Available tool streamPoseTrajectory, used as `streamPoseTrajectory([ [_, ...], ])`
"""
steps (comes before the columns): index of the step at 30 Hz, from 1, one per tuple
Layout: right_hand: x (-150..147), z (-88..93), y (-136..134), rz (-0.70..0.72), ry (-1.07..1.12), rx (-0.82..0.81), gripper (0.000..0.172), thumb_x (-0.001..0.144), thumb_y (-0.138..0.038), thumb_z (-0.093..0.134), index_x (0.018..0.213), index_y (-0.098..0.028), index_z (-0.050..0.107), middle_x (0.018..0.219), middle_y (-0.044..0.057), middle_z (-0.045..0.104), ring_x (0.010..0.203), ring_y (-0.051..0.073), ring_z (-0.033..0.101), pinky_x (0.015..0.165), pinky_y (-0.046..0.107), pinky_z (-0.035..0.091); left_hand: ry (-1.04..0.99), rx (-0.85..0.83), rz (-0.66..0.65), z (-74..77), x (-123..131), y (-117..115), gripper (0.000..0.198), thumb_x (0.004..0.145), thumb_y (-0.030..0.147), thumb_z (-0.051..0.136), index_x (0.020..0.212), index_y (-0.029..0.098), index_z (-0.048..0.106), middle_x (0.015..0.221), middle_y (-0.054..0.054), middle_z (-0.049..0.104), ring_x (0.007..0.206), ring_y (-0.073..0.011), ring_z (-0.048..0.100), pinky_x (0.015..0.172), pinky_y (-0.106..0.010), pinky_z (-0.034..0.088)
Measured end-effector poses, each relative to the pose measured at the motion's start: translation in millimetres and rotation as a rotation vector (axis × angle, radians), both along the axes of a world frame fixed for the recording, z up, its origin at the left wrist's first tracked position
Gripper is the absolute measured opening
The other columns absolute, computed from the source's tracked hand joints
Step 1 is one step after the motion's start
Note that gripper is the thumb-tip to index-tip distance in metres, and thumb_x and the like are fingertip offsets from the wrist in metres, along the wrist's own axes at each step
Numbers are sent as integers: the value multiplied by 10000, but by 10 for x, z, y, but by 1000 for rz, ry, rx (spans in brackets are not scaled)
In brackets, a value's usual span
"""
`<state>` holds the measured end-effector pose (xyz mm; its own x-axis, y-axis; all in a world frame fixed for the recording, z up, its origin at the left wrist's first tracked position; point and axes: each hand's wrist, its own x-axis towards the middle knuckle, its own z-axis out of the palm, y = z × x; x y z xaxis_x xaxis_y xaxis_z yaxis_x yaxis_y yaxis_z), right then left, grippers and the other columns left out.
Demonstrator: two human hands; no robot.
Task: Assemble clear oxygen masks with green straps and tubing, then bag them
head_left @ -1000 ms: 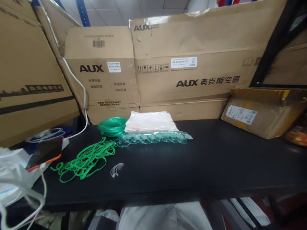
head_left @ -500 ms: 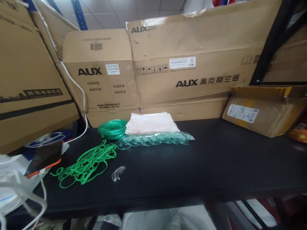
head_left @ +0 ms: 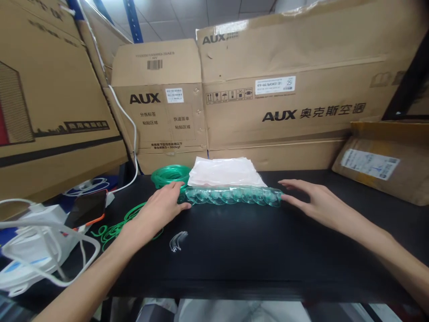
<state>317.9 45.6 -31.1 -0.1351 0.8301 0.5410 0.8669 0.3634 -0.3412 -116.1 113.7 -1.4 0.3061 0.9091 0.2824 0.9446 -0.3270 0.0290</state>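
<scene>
A long row of clear green plastic pieces (head_left: 231,196) lies across the black table (head_left: 254,250). My left hand (head_left: 162,206) rests at its left end, fingers stretched out and touching it. At the row's right end is my right hand (head_left: 311,199), fingers spread, fingertips at the tip. Behind the row lies a stack of clear plastic bags (head_left: 225,172), and a coil of green tubing (head_left: 168,175) sits to their left. Green elastic bands (head_left: 115,226) lie tangled under my left forearm. A few small clear curved pieces (head_left: 177,241) lie in front.
Large AUX cardboard boxes (head_left: 281,89) wall off the back of the table, with another at the left (head_left: 50,98). A taped parcel (head_left: 385,161) sits at the right. A phone (head_left: 86,208), white cable (head_left: 130,129) and white packets (head_left: 30,250) crowd the left edge.
Both my hands have come into view and reached to the two ends of the green plastic row. The view has shifted slightly left.
</scene>
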Motion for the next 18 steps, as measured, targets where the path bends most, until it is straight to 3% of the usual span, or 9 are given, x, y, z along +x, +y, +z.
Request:
streamPoseTrajectory([
  [5,-47,3,-3,47,5,-116,387,1011,-510,627,1306,-285,737,1331,62,798,1214,333,756,1057,475,596,35,-27,6,-125,10,20,538,1000,567,598,1374,180,593,1333,-187,734,1192,-448,711,974,-528,550],
  [10,-55,16,44,79,48,-186,344,1019,-472,626,1302,-293,702,1224,55,826,1122,295,782,975,419,609,42,7,-64,-166,-49,32,501,1050,514,493,1431,195,559,1373,-171,675,1154,-395,707,976,-498,548],
  [14,-47,35,47,90,86,-209,345,1007,-454,634,1299,-287,713,1159,50,833,1036,278,792,943,411,607,61,42,-112,-151,-145,131,454,1010,426,555,1411,236,650,1326,-152,639,1139,-356,684,1010,-476,542],
  [18,-48,76,23,93,126,-218,345,979,-443,652,1259,-262,740,1148,60,834,984,274,789,929,413,600,56,80,-121,-64,-209,196,488,949,359,631,1418,231,674,1329,-152,636,1219,-379,630,1068,-501,524],
])
